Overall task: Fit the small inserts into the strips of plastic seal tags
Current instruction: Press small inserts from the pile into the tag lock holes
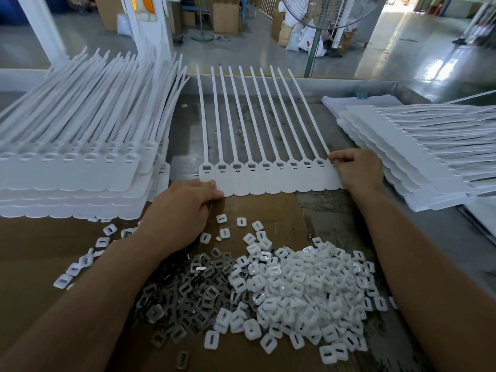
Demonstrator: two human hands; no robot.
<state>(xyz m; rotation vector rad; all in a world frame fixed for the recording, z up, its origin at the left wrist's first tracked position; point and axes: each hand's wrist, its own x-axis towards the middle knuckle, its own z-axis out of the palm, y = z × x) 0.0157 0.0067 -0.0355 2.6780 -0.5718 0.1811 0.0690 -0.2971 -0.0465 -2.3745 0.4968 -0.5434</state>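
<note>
A strip of white plastic seal tags [271,181] lies flat in the middle of the table, long tails pointing away from me. Each visible tag head shows a dark insert in its window. My left hand [185,208] rests on the strip's near left corner, fingers pressing the edge. My right hand [357,169] pinches the strip's right end at the last tag head. In front of me lies a heap of small white plastic caps [303,288] and a heap of small grey metal inserts [188,294], both on brown cardboard [40,253].
A tall stack of tag strips [69,167] fills the left side. Another stack of strips [418,151] lies fanned on the right, tails pointing right. Loose white caps [80,261] are scattered at the near left. A fan stand [314,47] rises beyond the table's far edge.
</note>
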